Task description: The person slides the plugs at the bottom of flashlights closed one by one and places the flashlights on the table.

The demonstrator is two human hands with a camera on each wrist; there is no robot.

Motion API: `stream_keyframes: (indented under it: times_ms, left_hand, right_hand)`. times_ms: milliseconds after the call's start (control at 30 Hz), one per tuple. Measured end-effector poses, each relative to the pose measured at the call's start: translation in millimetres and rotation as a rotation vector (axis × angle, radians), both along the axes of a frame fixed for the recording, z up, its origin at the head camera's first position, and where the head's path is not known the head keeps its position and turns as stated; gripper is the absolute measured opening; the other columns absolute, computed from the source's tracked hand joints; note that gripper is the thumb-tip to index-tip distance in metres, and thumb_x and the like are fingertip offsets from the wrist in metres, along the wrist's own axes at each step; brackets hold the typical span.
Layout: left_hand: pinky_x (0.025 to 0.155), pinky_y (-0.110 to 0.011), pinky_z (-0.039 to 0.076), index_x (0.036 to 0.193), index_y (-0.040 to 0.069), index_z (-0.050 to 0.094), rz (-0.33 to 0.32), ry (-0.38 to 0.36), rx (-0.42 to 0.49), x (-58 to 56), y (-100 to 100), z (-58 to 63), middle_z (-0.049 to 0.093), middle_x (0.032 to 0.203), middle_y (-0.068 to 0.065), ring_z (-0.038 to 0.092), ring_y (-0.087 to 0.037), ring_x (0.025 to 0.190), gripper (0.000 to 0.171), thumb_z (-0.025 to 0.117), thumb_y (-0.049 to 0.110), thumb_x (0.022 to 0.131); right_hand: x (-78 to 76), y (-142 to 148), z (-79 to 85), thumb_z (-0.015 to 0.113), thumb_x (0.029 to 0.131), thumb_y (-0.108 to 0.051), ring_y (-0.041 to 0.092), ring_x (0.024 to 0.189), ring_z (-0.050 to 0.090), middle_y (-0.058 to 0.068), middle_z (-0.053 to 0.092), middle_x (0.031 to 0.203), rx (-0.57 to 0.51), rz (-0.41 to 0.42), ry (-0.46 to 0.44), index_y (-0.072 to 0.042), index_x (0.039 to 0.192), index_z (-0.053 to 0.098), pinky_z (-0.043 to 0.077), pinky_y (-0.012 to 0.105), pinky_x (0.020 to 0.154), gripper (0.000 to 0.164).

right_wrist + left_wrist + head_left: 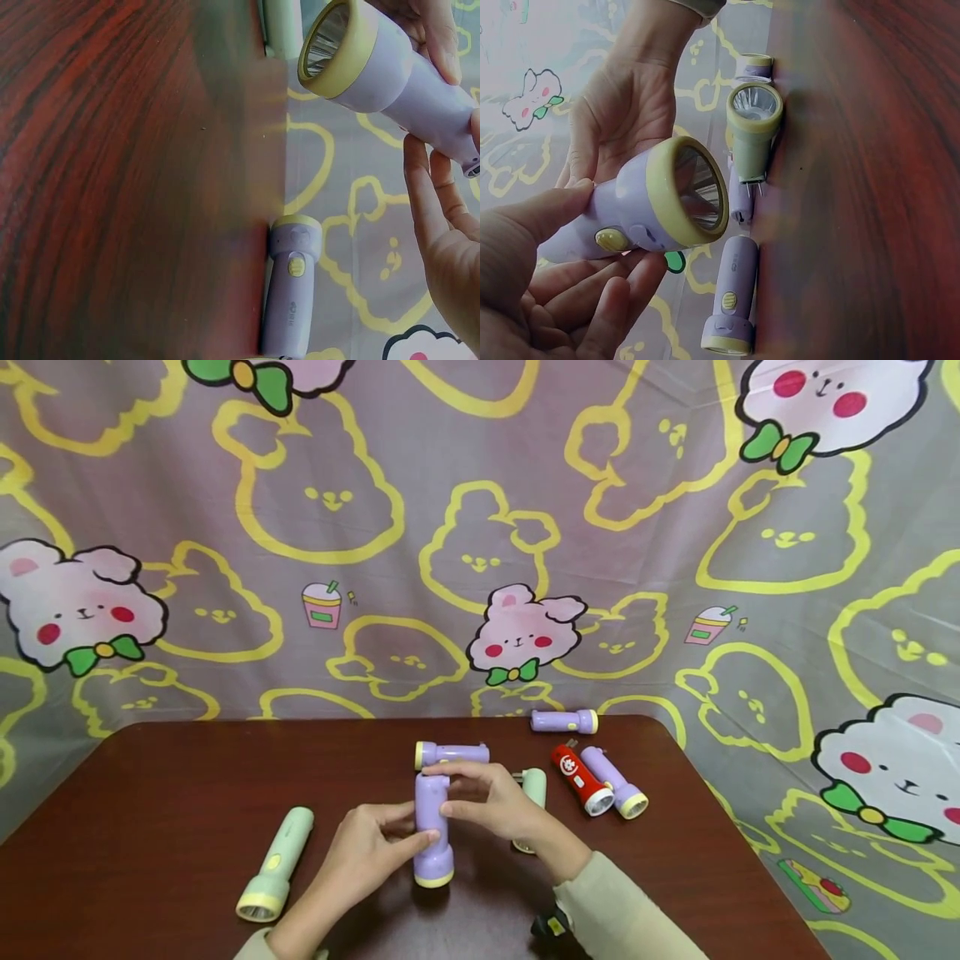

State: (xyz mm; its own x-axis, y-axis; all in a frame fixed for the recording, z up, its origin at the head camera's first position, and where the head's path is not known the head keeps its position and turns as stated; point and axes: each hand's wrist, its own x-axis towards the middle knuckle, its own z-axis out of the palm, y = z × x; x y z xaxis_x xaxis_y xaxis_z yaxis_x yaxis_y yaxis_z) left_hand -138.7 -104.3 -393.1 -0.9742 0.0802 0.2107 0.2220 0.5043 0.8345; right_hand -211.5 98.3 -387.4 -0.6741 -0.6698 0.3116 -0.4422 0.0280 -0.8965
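Note:
A purple flashlight (431, 810) with a pale yellow rim stands upright above the table, lens end down. Low on its body, the left hand (367, 850) grips it between thumb and fingers; the left wrist view shows the thumb beside the yellow switch (612, 240). My right hand (491, 802) holds the tail end with thumb and fingertips. Just behind the hands lies another purple flashlight (463, 752). A pale green flashlight (534, 787) is partly hidden by the right hand and wrist. Left of the left hand lies a second green flashlight (281, 852).
At the right of the brown table (187, 785) a red flashlight (579, 779) lies against a purple one (609, 772). One more purple flashlight (557, 721) lies at the back edge. A small black object (551, 927) sits by the right sleeve. A patterned curtain (420, 585) hangs behind.

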Motion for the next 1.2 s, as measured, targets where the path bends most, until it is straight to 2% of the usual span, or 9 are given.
stream_keyframes:
  times_ms: [367, 700, 967, 1100, 1200]
  left_hand:
    - [0.066, -0.019, 0.057, 0.114, 0.005, 0.075, -0.042, -0.005, 0.037, -5.5, -1.7, 0.1, 0.078, 0.091, -0.009, 0.074, -0.010, 0.074, 0.043, 0.086, 0.025, 0.077]
    - [0.067, -0.021, 0.058, 0.113, 0.005, 0.075, -0.024, -0.021, 0.042, -5.0, -6.3, 0.1, 0.078, 0.091, -0.007, 0.073, -0.009, 0.074, 0.044, 0.086, 0.026, 0.077]
    - [0.066, -0.021, 0.056, 0.109, 0.009, 0.077, 0.047, -0.028, 0.038, -4.1, -6.4, 1.2, 0.078, 0.086, -0.004, 0.071, -0.006, 0.070, 0.039, 0.088, 0.023, 0.074]
    - [0.064, -0.021, 0.055, 0.106, 0.010, 0.078, 0.092, -0.012, 0.026, -4.6, -6.0, 1.2, 0.078, 0.084, -0.003, 0.071, -0.006, 0.068, 0.036, 0.088, 0.023, 0.074]
    - [0.063, -0.021, 0.055, 0.104, 0.009, 0.078, 0.122, -0.002, 0.012, -4.8, -5.9, 2.1, 0.078, 0.083, -0.002, 0.070, -0.006, 0.068, 0.035, 0.087, 0.024, 0.075]
  right_hand:
    - [1.0, 0.5, -3.0, 0.071, 0.090, -0.004, 0.007, 0.108, 0.065, 0.023, 0.058, 0.136, -0.064, -0.018, -0.022, 0.003, 0.132, 0.059, 0.054, 0.029, 0.095, 0.044]
    - [4.0, -6.8, -9.0, 0.069, 0.092, -0.005, 0.013, 0.104, 0.067, 0.025, 0.059, 0.133, -0.106, -0.047, -0.056, 0.003, 0.132, 0.059, 0.055, 0.029, 0.091, 0.042]
    - [6.3, -14.8, -14.2, 0.067, 0.092, -0.001, 0.009, 0.104, 0.063, 0.027, 0.060, 0.131, -0.143, -0.087, -0.065, 0.003, 0.136, 0.055, 0.053, 0.028, 0.093, 0.046]
    - [9.5, -20.3, -15.8, 0.067, 0.090, 0.001, 0.009, 0.099, 0.065, 0.031, 0.062, 0.124, -0.166, -0.147, -0.038, 0.004, 0.140, 0.049, 0.054, 0.026, 0.092, 0.053]
    - [13.1, -24.4, -16.1, 0.068, 0.090, 0.001, 0.009, 0.091, 0.068, 0.033, 0.063, 0.118, -0.166, -0.195, -0.065, 0.003, 0.140, 0.048, 0.056, 0.024, 0.085, 0.053]
